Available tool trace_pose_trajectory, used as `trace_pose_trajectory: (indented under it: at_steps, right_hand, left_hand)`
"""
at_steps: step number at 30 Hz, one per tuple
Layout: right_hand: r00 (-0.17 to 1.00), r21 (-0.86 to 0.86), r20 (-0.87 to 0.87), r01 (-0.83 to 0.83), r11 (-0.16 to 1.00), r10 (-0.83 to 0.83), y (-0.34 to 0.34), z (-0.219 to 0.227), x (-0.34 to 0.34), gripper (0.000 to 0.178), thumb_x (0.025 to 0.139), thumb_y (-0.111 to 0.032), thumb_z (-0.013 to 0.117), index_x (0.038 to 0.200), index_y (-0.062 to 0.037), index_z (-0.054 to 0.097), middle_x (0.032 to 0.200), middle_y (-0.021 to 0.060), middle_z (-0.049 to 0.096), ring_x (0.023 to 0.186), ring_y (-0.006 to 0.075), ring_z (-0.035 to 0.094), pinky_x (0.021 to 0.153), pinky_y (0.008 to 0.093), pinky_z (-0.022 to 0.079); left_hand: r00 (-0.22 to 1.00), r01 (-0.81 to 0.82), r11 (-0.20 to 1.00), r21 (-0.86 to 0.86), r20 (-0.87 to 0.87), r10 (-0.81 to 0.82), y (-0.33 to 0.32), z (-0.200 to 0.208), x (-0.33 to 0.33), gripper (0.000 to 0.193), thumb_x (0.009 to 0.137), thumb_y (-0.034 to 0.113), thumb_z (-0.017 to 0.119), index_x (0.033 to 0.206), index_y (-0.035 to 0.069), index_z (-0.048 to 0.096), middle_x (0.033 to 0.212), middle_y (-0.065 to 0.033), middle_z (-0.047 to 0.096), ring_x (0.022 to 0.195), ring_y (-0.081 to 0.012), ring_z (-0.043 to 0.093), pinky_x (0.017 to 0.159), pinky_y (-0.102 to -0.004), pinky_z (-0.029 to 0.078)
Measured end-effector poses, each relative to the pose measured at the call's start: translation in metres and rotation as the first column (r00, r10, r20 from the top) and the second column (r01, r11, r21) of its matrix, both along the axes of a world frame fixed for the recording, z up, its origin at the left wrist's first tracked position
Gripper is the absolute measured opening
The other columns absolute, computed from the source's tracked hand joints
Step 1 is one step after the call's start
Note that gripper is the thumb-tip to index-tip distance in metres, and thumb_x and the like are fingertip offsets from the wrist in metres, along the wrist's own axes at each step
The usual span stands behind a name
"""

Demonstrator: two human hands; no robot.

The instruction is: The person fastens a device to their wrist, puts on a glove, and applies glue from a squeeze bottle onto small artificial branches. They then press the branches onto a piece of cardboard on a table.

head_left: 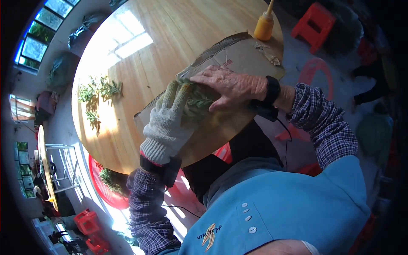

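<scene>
My left hand [165, 121] wears a white knit glove with yellowish fingertips. Its fingers are bent round the side of a green leafy sprig [197, 102], which is partly hidden between my hands. My bare right hand [231, 85] arches over the same sprig from the right. Its fingers are stretched out, their tips meeting the gloved fingertips, and the thumb stands apart from them. Beneath both hands lies a flat piece of brown cardboard [242, 55] with a torn, corrugated edge, near the front of a round wooden table [157, 34].
A yellow squeeze bottle [264, 26] with a pointed nozzle stands at the table's far right. Several green sprigs [100, 91] lie on the left side. A red basket [111, 197] with greenery stands below the table edge. Red stools [314, 26] are on the floor.
</scene>
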State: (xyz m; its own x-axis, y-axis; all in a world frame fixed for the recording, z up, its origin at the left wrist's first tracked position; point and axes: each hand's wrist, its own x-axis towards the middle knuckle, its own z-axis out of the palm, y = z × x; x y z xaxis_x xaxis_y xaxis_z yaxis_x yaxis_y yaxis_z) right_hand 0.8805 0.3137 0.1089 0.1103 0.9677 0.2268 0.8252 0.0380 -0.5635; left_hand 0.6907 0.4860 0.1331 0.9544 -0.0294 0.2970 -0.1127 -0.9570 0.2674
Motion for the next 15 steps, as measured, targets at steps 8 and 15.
trace_pose_trajectory:
  at_steps: [8,15]
  right_hand:
    - [0.794,-0.075,-0.604,0.028,0.997,-0.067,0.012,0.002,-0.088,0.062,0.087,-0.008,0.073,0.141,0.0040,0.046,0.136,0.0178,0.058,0.126,0.0257,0.057,0.107,0.0345,0.045]
    - [0.418,0.049,-0.907,-0.001,0.999,0.045,0.022,0.018,-0.161,0.060,0.092,-0.004,0.067,0.147,-0.0017,0.041,0.139,0.0132,0.056,0.131,0.0230,0.052,0.113,0.0368,0.041]
  left_hand:
    - [1.000,-0.007,0.997,-0.071,-0.016,0.006,0.018,-0.008,-0.037,0.071,0.078,0.019,0.075,0.143,0.006,0.050,0.123,-0.0177,0.064,0.115,-0.0376,0.059,0.097,-0.0458,0.049]
    - [0.986,-0.104,0.861,-0.498,0.059,0.154,0.012,-0.015,-0.130,0.077,0.078,0.015,0.078,0.147,0.013,0.046,0.121,-0.0184,0.065,0.122,-0.0352,0.059,0.097,-0.0411,0.050]
